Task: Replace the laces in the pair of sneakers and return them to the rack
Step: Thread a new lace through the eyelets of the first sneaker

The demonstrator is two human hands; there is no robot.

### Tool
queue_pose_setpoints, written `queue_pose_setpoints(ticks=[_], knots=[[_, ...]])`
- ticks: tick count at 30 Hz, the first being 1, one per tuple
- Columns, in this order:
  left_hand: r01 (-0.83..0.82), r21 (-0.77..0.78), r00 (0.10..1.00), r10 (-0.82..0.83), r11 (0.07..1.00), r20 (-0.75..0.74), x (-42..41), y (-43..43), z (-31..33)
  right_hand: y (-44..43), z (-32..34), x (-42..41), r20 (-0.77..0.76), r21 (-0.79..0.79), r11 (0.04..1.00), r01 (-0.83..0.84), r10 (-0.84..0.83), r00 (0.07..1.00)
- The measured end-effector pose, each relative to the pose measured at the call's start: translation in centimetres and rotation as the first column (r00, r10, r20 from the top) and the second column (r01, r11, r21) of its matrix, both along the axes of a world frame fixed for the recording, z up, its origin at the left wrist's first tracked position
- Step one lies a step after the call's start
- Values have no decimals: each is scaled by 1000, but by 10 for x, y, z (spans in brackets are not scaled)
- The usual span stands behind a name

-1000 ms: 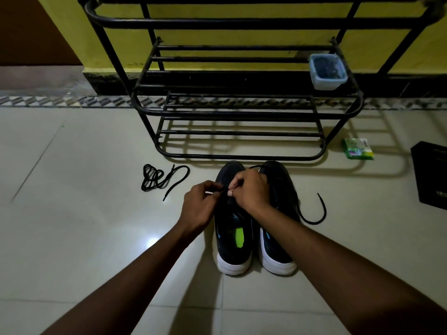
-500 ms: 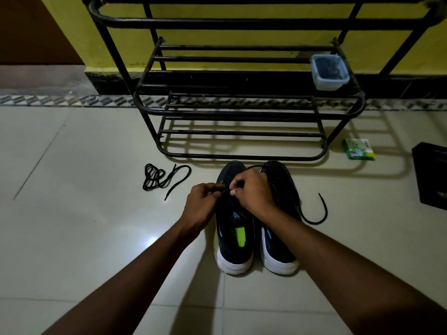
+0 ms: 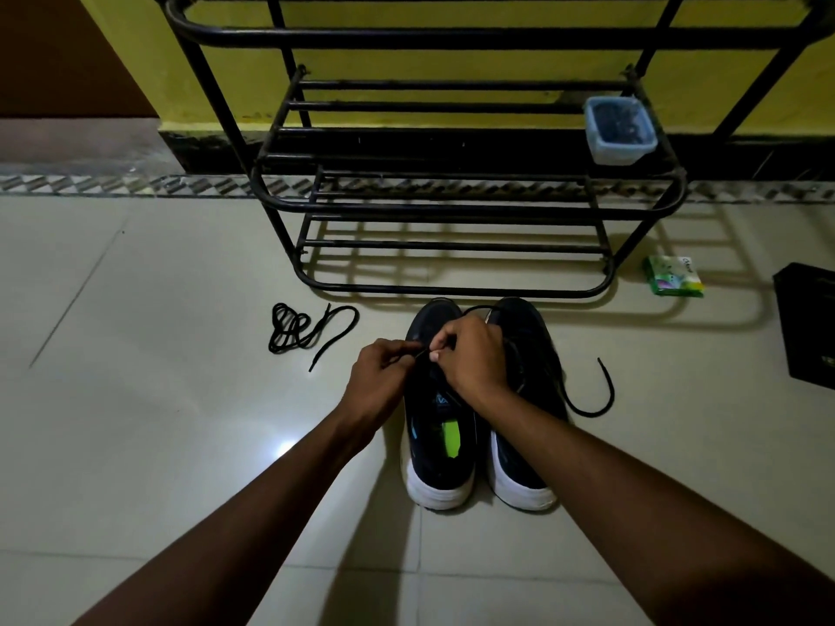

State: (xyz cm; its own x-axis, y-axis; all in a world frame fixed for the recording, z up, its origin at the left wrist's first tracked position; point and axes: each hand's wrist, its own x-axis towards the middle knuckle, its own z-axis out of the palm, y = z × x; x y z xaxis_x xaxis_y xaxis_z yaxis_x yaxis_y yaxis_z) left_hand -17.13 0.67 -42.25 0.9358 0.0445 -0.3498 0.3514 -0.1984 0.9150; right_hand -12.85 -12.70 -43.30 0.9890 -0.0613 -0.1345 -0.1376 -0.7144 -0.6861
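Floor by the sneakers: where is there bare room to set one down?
Bare tile left of the sneakers, nearer you than the coiled lace, and behind their heels. Crowded right: a lace end, green packet, black box.

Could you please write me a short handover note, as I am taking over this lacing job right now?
Left hand and right hand: both pinch a black lace over the left sneaker.
The right sneaker stands beside it on the floor, in front of the rack. A lace end curls on the tiles at its right side.
A bundled lace lies on the floor to the left.
Done: I cannot tell how far the lacing has got, because the hands hide it.
Left: finish lacing, then put both sneakers on the rack.
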Motion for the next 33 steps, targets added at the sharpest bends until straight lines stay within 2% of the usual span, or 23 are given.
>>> queue_pose_setpoints(ticks=[5, 7, 10, 14, 18, 23, 27, 30, 31, 33], knots=[[-55, -54, 997, 52, 997, -55, 3, -2, 1, -2, 1, -3, 74, -11, 1000, 1, -1, 997], [-58, -18, 997, 57, 998, -53, 8, 1, -6, -2, 4, -3, 102, 9, 1000, 23, -24, 995], [-50, 118, 999, 50, 992, 4, 17, 2, -14, -1, 7, -4, 102, 23, 998, 55, -57, 993], [-47, 342, 994, 10, 939, 109, 26, -6, -15, -3, 7, -5, 77, 34, 997, 66, -68, 995], [-18, 437, 992, -39, 899, 120, 29, -8, -15, -7, 14, -13, 29, 76, 997, 15, -17, 999], [-25, 421, 991, -32, 907, 128, 32, -8, -17, -4, 17, -34, 36, 159, 987, 2, -8, 999], [33, 465, 981, -118, 884, 155, 36, -8, -19, -4, 19, -38, 13, 247, 969, 19, -23, 1000], [31, 478, 988, -100, 878, 118, 38, -7, -22, -2, 20, -44, 59, 212, 977, 37, -50, 997], [-2, 419, 994, -44, 908, 100, 40, -5, -23, 0, 19, -48, 88, 159, 986, 45, -59, 994], [-121, 189, 992, 113, 974, 56, 41, -1, -20, 3, 16, -59, 145, 59, 997, 52, -60, 988]])
